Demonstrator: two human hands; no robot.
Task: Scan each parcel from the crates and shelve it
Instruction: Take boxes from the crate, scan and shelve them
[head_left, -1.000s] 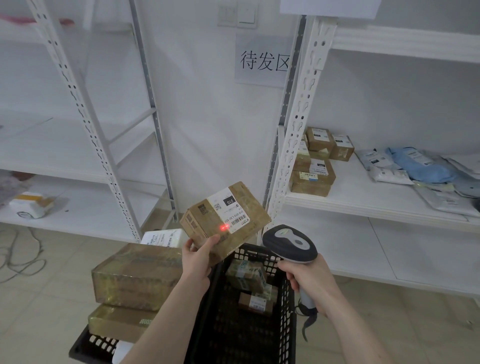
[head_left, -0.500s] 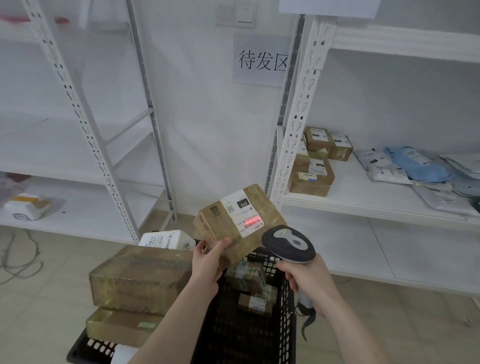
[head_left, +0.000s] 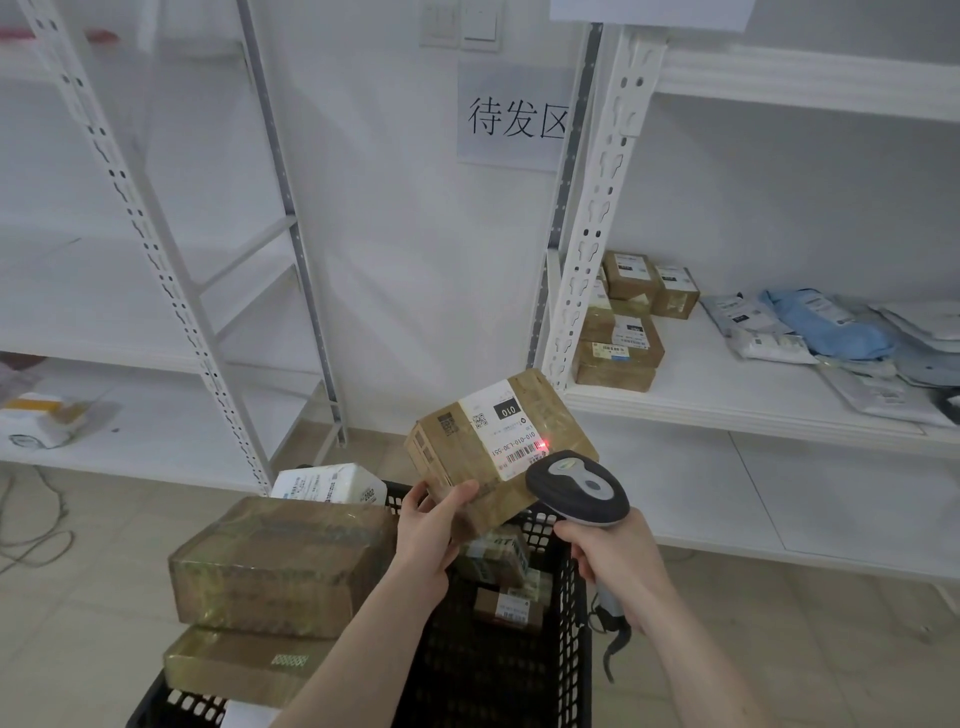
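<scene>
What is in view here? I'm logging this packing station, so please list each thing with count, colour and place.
Brown cardboard parcel with white label: one, held up centre, red scan dot on label.
Grey handheld barcode scanner: one, right of parcel.
Black plastic crate: one in clear view, bottom centre, small brown parcels inside.
Large tape-wrapped brown boxes: two, stacked, bottom left.
White carton: one, behind the stack.
White metal shelving: left and right.
Small brown shelved parcels: several, right shelf.
Grey and blue mailer bags: several, far right shelf.
White paper wall sign: one, top centre.
Left hand: holds parcel.
Right hand: grips scanner.
</scene>
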